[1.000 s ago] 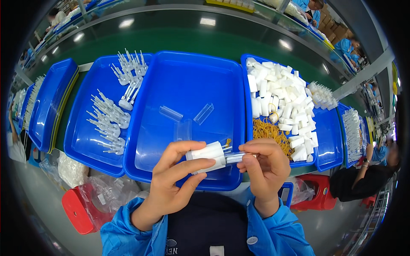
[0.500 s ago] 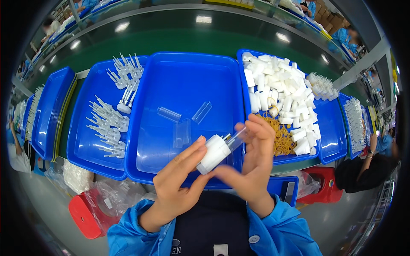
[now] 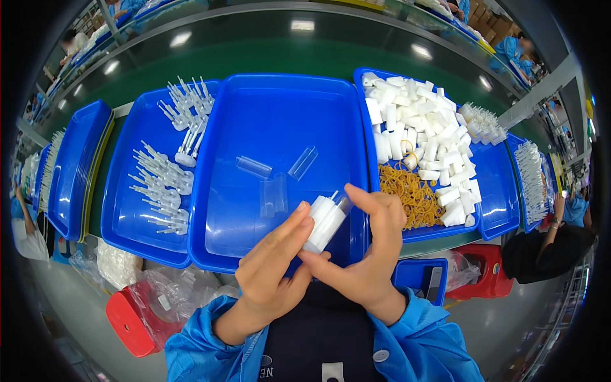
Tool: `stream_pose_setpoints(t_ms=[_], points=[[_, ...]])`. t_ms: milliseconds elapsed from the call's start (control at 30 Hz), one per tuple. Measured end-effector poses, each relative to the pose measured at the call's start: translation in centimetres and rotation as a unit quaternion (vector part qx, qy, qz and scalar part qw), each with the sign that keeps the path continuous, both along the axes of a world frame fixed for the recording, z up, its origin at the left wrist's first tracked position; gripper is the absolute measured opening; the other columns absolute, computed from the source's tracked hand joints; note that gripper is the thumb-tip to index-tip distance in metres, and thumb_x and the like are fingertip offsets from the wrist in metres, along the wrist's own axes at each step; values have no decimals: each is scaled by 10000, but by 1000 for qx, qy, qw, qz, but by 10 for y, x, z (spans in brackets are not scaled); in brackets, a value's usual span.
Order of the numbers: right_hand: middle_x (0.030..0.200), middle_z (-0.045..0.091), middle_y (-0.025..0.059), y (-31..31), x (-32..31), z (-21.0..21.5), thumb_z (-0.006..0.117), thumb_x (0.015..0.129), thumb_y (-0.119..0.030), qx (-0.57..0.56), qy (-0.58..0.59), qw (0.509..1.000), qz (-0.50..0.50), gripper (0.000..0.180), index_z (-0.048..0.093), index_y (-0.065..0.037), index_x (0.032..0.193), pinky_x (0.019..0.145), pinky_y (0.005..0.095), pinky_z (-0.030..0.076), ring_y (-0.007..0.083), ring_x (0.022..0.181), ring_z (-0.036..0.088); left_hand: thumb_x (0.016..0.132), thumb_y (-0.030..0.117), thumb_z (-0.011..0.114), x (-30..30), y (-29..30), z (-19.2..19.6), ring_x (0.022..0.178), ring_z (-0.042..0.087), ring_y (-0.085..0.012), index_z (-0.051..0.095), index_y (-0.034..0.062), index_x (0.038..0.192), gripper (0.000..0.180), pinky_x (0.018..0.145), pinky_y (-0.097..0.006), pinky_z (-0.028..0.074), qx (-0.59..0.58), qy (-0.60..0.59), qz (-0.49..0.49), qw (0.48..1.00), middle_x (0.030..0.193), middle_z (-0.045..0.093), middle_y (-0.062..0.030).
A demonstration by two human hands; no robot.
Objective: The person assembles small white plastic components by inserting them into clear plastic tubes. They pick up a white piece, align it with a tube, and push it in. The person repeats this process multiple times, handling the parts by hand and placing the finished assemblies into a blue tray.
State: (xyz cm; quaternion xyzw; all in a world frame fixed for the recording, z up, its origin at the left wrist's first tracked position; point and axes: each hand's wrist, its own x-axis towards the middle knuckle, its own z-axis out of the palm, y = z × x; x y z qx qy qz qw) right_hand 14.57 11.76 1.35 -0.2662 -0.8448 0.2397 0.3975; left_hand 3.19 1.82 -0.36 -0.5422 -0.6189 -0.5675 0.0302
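Note:
Between my hands is a white foam cylinder (image 3: 323, 224), tilted with its top toward the upper right. A thin pale stem pokes out of its top end. The fingers of my left hand (image 3: 272, 280) press along its left side. My right hand (image 3: 372, 264) closes on it from the other side, thumb at the bottom and index finger at the top. Under that index fingertip a clear plastic piece (image 3: 345, 205) lies along the foam, partly hidden. Clear plastic channels (image 3: 254, 167) lie beyond my hands in the middle blue tray (image 3: 280, 102).
The right tray holds a heap of white foam pieces (image 3: 423, 121) and tan rubber bands (image 3: 407, 197). White stemmed parts (image 3: 162, 184) fill part of the left tray (image 3: 121, 210). Red stools (image 3: 130, 325) stand below the table; other people work at the edges.
The clear plastic piece stuck out past the foam toward the upper right; now it lies against the foam's side. My right fingers have curled in, and the foam is tilted more upright.

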Motion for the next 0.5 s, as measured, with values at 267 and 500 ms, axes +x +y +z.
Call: stream_pose_setpoints(t_ms=[267, 500], points=[[1012, 599, 73, 11, -10, 5, 830, 637, -418, 37, 8, 995, 87, 701, 603, -36, 1179, 968, 448, 308, 235, 953, 560, 678, -56, 781, -8, -9, 4, 1079, 639, -366, 626, -78, 1141, 489, 847, -381, 554, -17, -27, 58, 998, 1181, 613, -288], [1289, 537, 175, 54, -39, 12, 596, 778, 3, 113, -133, 974, 145, 527, 500, 22, 1296, 968, 432, 389, 333, 1137, 518, 776, -104, 686, -36, -22, 5, 1104, 597, -322, 572, -63, 1208, 449, 813, -347, 609, 67, -233, 14, 970, 1252, 500, -232]])
